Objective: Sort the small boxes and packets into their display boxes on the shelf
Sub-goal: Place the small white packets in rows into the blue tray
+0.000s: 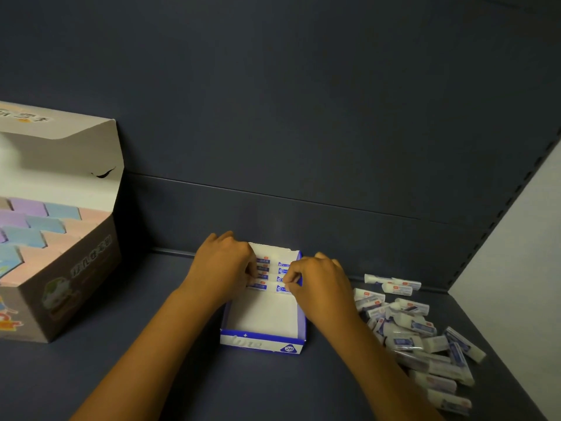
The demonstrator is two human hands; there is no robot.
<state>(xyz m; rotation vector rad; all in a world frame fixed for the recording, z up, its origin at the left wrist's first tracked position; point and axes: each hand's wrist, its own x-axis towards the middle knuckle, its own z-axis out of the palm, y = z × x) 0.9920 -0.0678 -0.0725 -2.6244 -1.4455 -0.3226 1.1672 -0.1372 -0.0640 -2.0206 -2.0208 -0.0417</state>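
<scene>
A dark blue shelf (91,375) is carrying everything, with its back panel rising behind and a pale side wall closing off the right edge. A large grey display box (60,268) is sitting at the shelf's left edge, its lid standing open and rows of purple, blue and pink packets (36,235) showing inside. Open shelf is lying between this box and the middle, and more along the front edge.

A small blue-and-white display box (262,338) is sitting in the middle, near the back edge, its front lip marked 2B. Two short columns of white-and-blue small boxes (283,279) are filling its rear part; its front part is showing bare white floor.

A loose pile of the same small boxes (419,332) is spreading toward the shelf's right front corner, just beside the display box.

The left hand (224,265) is reaching over the box's left wall, fingers curling onto the left column. The right hand (318,281) is reaching over the right wall, fingers pinching a small box in the right column.
</scene>
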